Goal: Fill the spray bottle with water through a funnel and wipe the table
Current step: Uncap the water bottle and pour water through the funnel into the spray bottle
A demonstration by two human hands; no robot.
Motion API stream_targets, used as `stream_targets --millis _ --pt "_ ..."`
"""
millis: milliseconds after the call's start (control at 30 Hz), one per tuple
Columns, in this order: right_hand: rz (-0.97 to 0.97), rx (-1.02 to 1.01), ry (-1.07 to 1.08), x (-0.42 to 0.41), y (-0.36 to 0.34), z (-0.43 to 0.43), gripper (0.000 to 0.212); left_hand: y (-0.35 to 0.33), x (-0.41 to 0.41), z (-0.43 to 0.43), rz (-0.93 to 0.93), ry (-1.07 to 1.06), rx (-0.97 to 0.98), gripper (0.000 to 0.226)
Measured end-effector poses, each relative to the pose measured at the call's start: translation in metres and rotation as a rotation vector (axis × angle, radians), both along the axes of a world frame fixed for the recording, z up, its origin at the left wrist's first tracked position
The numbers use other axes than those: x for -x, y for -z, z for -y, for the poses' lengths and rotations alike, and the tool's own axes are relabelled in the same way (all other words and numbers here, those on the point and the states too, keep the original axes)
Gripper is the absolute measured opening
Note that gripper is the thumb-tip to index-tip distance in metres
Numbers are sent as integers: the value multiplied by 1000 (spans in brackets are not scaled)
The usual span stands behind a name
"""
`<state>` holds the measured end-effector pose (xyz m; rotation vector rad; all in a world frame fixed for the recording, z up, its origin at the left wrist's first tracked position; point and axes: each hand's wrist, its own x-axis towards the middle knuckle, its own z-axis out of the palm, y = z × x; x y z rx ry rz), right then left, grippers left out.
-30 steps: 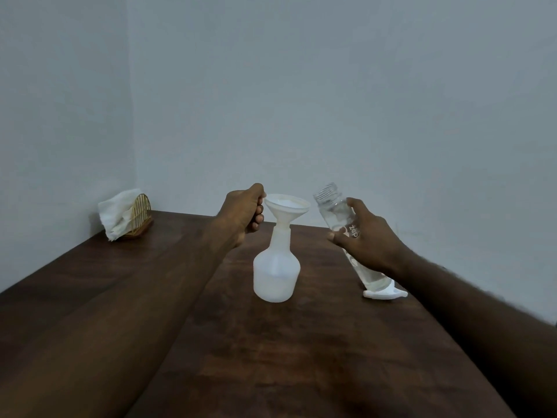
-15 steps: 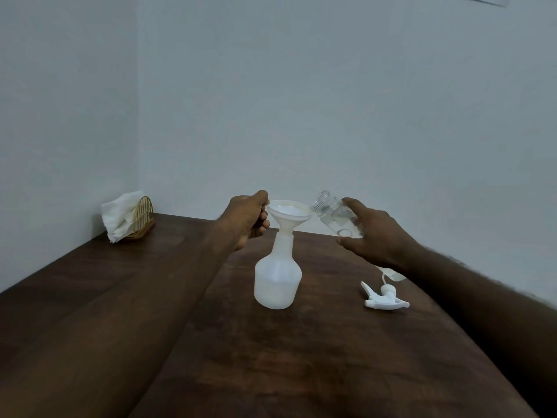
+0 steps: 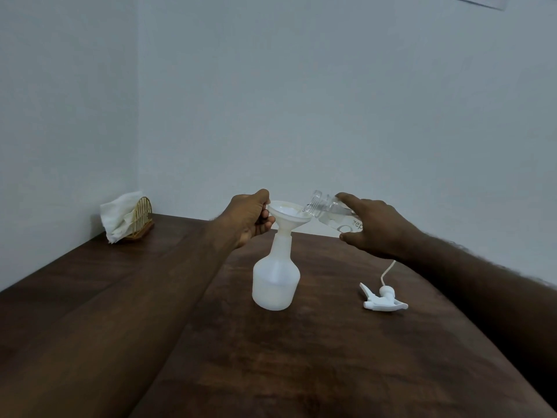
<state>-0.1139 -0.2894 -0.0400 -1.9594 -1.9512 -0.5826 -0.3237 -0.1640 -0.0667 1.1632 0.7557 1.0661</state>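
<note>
- Two forearms reach out from the near edge over the dark wooden counter [image 3: 271, 372], one toward each side of the work.
- Nearest of the loose things, the white trigger head [image 3: 384, 300] lies on its side to the right of the spray bottle and apart from it. Its thin dip tube trails away behind it. With it off, the neck is free for filling.
- The spray bottle [image 3: 275, 282] stands upright near the middle of the counter. It is translucent white plastic, with a squat round body narrowing to a long neck. A denser band low in the body may be water, but I cannot be sure of the level.
- The white funnel [image 3: 289, 217] sits in that neck, its bowl wide and shallow.
- The left hand [image 3: 250, 220] pinches the funnel's rim on the left with curled fingers, steadying it.
- The right hand [image 3: 375, 229] grasps a clear bottle [image 3: 327, 209] that is tipped well over. Its open threaded mouth is just over the bowl's right edge, and water lies inside it.
- Filling looks to be the step in hand, with the pour at or near its start. The next move calls for a slow, even tilt with the mouth held over the bowl, so that nothing overruns onto the counter.
- Farthest off, in the left corner by the wall, a wire holder [image 3: 143, 217] stands with white napkins [image 3: 119, 220] in it. The wiping is not yet begun.
</note>
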Motion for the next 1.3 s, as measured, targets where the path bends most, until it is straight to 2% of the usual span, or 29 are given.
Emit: stream_targets --millis 1300 --pt "94 1 -14 -2 -7 -2 71 -1 2 0 -48 -19 -55 23"
